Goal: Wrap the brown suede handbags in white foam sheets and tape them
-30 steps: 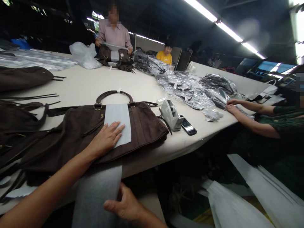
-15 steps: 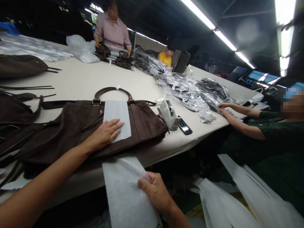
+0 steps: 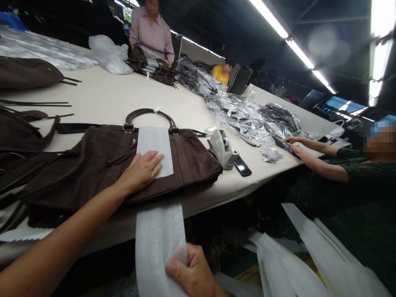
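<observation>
A dark brown handbag (image 3: pixel 192 161) lies on the table's near edge, its looped handle pointing away from me. Across its front rests a strip of white wrapping paper (image 3: pixel 154 140). My left hand (image 3: pixel 144 169) is flat on that strip and the bag, fingers stretched out. Below the table edge, my right hand (image 3: pixel 193 270) pinches the side of a white paper length (image 3: pixel 159 235) between thumb and fingers. That length hangs in front of the bag; whether it joins the strip on top is hidden.
A tape dispenser (image 3: pixel 223 150) and a phone (image 3: pixel 243 165) sit right of the bag. More brown bags (image 3: pixel 27 132) lie left. Plastic-wrapped bags (image 3: pixel 241 115) pile along the far right. Loose white sheets (image 3: pixel 287 268) hang at lower right. Co-workers stand around the table.
My right hand has moved slightly left and down with the paper, which now hangs straighter. My left hand stays pressed on the strip. The camera view has shifted a little.
</observation>
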Demonstrator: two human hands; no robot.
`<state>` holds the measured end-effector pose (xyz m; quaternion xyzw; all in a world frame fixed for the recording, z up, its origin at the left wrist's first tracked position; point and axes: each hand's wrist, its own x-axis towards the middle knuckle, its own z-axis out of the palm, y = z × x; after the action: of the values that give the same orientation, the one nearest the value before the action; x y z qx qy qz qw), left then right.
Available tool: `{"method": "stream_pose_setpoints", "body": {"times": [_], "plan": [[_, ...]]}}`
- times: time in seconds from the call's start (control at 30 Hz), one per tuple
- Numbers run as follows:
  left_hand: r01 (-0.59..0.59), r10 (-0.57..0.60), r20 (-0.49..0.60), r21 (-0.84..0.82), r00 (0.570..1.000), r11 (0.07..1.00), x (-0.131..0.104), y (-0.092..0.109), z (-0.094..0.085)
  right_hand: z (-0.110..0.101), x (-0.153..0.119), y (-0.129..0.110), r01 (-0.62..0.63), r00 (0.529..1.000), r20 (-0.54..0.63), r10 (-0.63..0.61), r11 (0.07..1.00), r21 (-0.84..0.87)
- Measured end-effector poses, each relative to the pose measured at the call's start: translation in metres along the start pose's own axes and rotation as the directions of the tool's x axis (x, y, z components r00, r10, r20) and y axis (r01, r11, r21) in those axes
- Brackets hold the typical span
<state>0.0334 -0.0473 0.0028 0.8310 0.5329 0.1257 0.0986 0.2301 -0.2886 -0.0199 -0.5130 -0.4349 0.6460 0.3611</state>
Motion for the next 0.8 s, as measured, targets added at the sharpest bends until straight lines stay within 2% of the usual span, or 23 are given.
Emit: {"method": "stream_pose_setpoints", "body": {"times": [0.13, 0.2, 0.33, 0.43, 0.5, 0.57, 0.67, 0.73, 0.77, 0.8], "plan": [[-0.021, 0.023, 0.06, -0.028, 0.998, 0.999, -0.008, 0.004, -0.008, 0.011, -0.003, -0.02, -0.022, 0.996, -0.088, -0.009, 0.937, -0.348], [-0.053, 0.06, 0.093, -0.074, 0.994, 0.996, -0.012, 0.002, -0.014, 0.015, -0.005, -0.028, -0.027, 0.984, -0.169, -0.054, 0.895, -0.446], [-0.096, 0.102, 0.044, -0.123, 0.994, 0.988, -0.02, -0.003, -0.014, 0.018, -0.004, -0.032, -0.023, 0.928, -0.342, -0.149, 0.893, -0.45], [-0.083, 0.08, -0.042, -0.093, 0.996, 0.992, -0.023, -0.002, -0.008, 0.014, -0.003, -0.033, 0.051, 0.903, -0.361, -0.232, 0.893, -0.447], [-0.077, 0.069, -0.093, -0.087, 0.993, 0.993, -0.026, 0.002, -0.005, 0.01, -0.003, -0.039, 0.118, 0.906, -0.311, -0.288, 0.876, -0.468], [-0.092, 0.079, -0.131, -0.101, 0.988, 0.991, -0.029, 0.005, -0.005, 0.005, -0.003, -0.05, 0.172, 0.933, -0.203, -0.298, 0.862, -0.477], [-0.138, 0.114, -0.154, -0.154, 0.981, 0.978, -0.033, 0.005, -0.006, -0.001, 0.005, -0.075, 0.266, 0.963, 0.063, -0.26, 0.909, -0.32], [-0.166, 0.137, -0.149, -0.2, 0.979, 0.966, -0.033, 0.002, -0.006, -0.005, 0.018, -0.091, 0.319, 0.92, 0.281, -0.275, 0.94, -0.125], [-0.18, 0.151, -0.141, -0.224, 0.978, 0.958, -0.032, -0.001, -0.004, -0.006, 0.027, -0.1, 0.339, 0.887, 0.352, -0.298, 0.939, -0.06], [-0.196, 0.167, -0.131, -0.251, 0.977, 0.948, -0.03, -0.004, -0.002, -0.007, 0.036, -0.108, 0.365, 0.869, 0.374, -0.326, 0.93, -0.039]]}}
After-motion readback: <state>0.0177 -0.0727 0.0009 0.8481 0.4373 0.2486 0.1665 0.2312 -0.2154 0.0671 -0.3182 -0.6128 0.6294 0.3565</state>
